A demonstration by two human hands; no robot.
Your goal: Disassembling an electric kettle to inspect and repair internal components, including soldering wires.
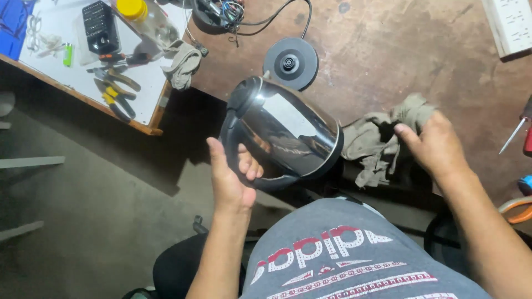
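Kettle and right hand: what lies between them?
In the head view, a crumpled grey rag lies between the kettle and the right hand, which rests on it.

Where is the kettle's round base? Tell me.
In the head view, the round black kettle base sits on the brown bench top, just above the steel kettle held by the left hand.

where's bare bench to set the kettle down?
Bare brown bench lies between the round base, the white strip and the rag under the right hand. The left hand holds the kettle. The white board is crowded with pliers.
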